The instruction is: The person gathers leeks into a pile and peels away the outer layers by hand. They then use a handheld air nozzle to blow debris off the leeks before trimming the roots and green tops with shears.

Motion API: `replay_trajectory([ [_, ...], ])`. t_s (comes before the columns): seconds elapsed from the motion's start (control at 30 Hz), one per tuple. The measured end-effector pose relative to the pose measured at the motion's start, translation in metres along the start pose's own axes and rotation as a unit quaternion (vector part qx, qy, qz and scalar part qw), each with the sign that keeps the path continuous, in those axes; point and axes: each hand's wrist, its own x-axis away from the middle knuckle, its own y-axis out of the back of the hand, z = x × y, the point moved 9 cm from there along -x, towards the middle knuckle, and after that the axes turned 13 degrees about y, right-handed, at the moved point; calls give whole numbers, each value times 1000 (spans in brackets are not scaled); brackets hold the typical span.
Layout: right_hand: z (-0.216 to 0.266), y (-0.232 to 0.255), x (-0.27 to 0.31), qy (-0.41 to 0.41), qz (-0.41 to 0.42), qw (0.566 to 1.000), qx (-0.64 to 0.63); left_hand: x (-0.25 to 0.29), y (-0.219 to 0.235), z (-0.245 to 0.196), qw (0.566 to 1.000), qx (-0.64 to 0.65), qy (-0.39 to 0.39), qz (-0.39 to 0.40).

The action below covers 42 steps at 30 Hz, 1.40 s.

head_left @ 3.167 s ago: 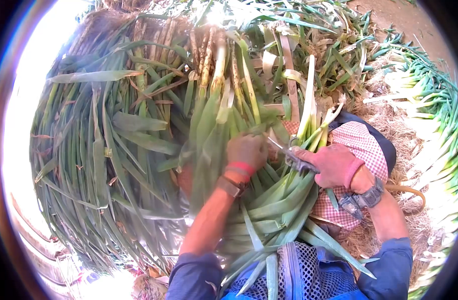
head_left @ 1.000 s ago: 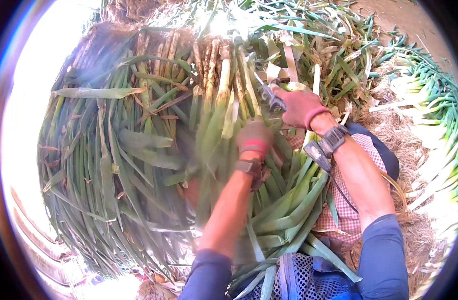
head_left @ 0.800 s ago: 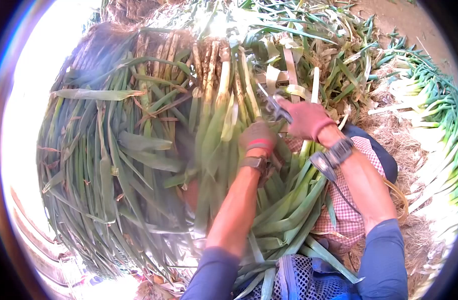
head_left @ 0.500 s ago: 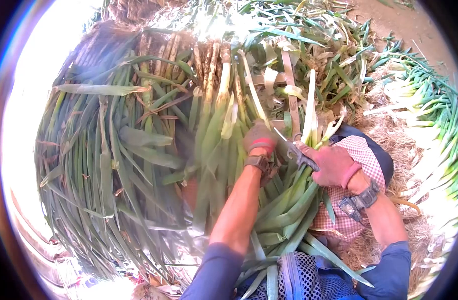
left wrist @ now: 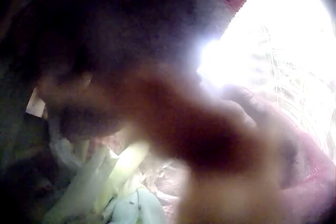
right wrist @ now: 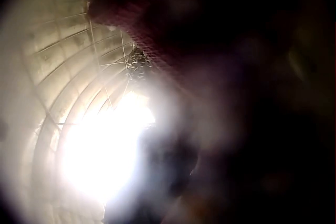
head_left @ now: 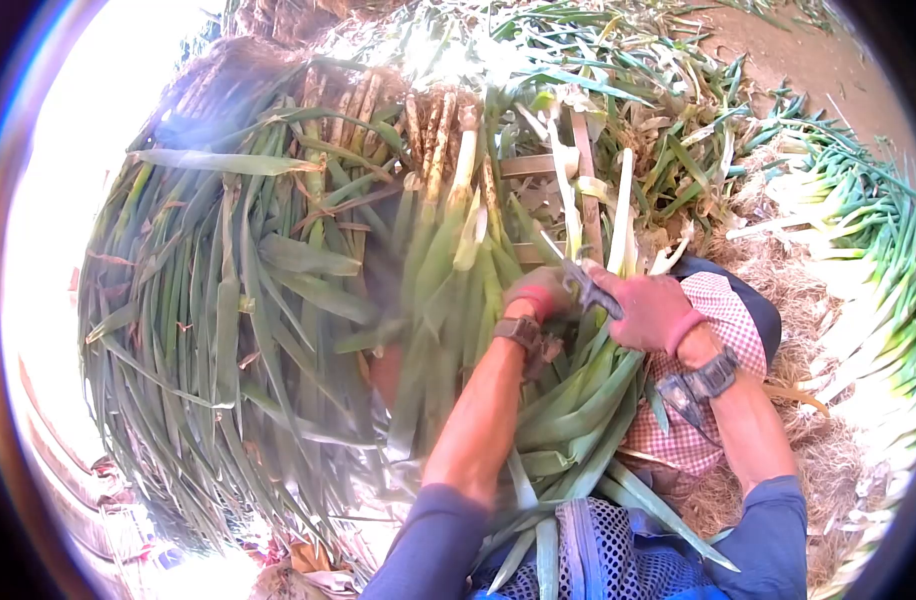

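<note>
Right fingers around grey tool (partly hidden)

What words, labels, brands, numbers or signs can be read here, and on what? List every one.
None can be read.
Right wrist device: any marking is too small to read.
Left wrist band: too small to read.
Tool: no lettering can be made out.
Blue mesh: no lettering can be made out.
Both wrist views are too blurred or glared to settle more.

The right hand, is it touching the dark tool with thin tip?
Touching. The head view shows the right hand gripping the dark tool in its fingers.
</note>
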Motion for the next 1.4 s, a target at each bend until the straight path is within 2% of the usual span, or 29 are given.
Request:
replay_trajectory([
  [0.1, -5, -2, 19, -4, 4, 1000, -18, 27, 7, -13, 998, -56, -23, -31],
  [0.13, -19, -2, 26, -37, -42, 998, -35, 27, 5, -14, 995, -85, -41, -35],
  [0.17, -32, 1, 31, -69, -88, 992, -53, 27, 5, -10, 995, -85, -40, -37],
  [0.23, -45, -1, 35, -94, -83, 991, -48, 43, 8, -13, 996, -59, -64, -7],
  [0.27, -51, -5, 40, -105, -98, 989, -47, 56, 17, -13, 997, -6, -79, -13],
  [0.3, -54, -9, 44, -116, -111, 986, -47, 61, 26, -8, 997, -7, -77, -14],
  [0.37, -40, -9, 49, -123, -90, 987, -57, 85, 86, 1, 961, 79, -146, -222],
  [0.43, -14, -17, 54, -87, -64, 974, -200, 114, 142, 27, 911, 66, -102, -395],
  [0.5, 0, -28, 56, -55, -59, 971, -224, 117, 172, 54, 884, -77, -12, -462],
  [0.57, 20, -17, 53, 16, -122, 966, -226, 110, 167, 82, 884, -112, 13, -454],
  [0.63, 27, -12, 49, 3, -114, 964, -241, 110, 164, 86, 883, -146, 35, -444],
  [0.7, 39, -14, 47, 26, -85, 962, -258, 105, 157, 95, 915, -70, 45, -394],
  [0.73, 43, -15, 48, 27, -84, 962, -257, 103, 157, 93, 915, -69, 46, -394],
  [0.8, 56, -5, 48, 84, -126, 961, -230, 92, 155, 85, 934, -68, 49, -346],
  [0.93, 52, -1, 49, 73, -138, 954, -255, 99, 128, 57, 916, -114, 33, -384],
  [1.0, 63, -5, 50, 72, -53, 954, -288, 100, 108, 49, 911, -116, 26, -395],
  [1.03, 62, -6, 48, 72, -52, 954, -287, 105, 101, 45, 905, -116, 19, -409],
  [1.2, 72, -1, 30, 133, -79, 954, -257, 130, 87, 49, 904, -35, -45, -423],
  [1.27, 80, -2, 24, 141, -63, 953, -261, 139, 88, 61, 881, 81, -118, -451],
  [1.33, 85, 0, 16, 146, -48, 953, -261, 137, 89, 70, 879, 122, -116, -446],
  [1.4, 80, 0, 8, 98, -31, 961, -256, 132, 91, 82, 875, 165, -113, -442],
])
